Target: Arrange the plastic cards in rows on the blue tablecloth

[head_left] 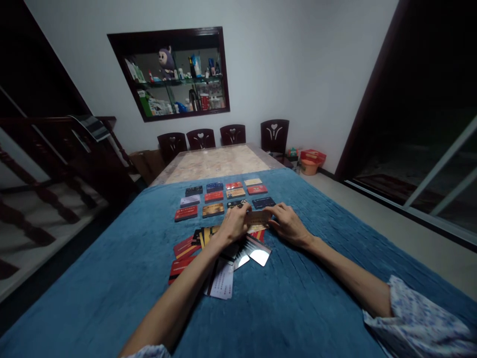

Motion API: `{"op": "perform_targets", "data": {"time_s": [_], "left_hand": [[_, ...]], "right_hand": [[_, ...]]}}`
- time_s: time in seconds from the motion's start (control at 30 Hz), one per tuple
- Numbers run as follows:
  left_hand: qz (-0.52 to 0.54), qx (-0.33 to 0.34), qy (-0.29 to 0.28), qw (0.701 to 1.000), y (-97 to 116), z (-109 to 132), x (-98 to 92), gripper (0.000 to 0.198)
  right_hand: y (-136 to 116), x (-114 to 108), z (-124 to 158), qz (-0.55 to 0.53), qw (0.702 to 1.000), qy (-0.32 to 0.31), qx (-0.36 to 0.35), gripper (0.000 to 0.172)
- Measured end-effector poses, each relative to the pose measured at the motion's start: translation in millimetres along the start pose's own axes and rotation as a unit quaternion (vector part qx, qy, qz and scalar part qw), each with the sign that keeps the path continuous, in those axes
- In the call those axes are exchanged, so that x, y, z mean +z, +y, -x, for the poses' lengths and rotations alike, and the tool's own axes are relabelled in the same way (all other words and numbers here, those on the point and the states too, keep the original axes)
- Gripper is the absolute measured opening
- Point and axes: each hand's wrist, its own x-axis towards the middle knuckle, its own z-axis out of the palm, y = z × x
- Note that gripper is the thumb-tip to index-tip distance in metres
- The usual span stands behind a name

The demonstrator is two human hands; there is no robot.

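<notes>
Both hands meet over a blue cloth and hold a tan card or small stack of cards between them. My left hand pinches its left end, and my right hand grips its right end. Loose cards lie fanned out beneath and around my left forearm, among them red cards, white cards and a silvery card. Beyond my hands, card stacks stand in rows, including a gold stack, a red stack and a dark blue stack.
Past the cloth, the marble tabletop shows, with several dark chairs at its far end. A red bag in an orange tub stands on the floor at the right. A wooden railing runs along the left.
</notes>
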Motion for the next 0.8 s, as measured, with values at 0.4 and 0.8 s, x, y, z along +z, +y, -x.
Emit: {"op": "perform_targets", "data": {"time_s": [0.4, 0.8], "left_hand": [[-0.064, 0.015, -0.005, 0.998, 4.1, 3.3, 4.3, 0.021], [-0.024, 0.000, 0.010, 1.000, 12.9, 5.0, -2.3, 0.029]], "right_hand": [[-8.1, -3.5, -2.4, 0.037, 0.995, -0.084, 0.028, 0.050], [-5.1, 0.6, -3.7, 0.100, 0.995, -0.009, 0.002, 0.051]]}}
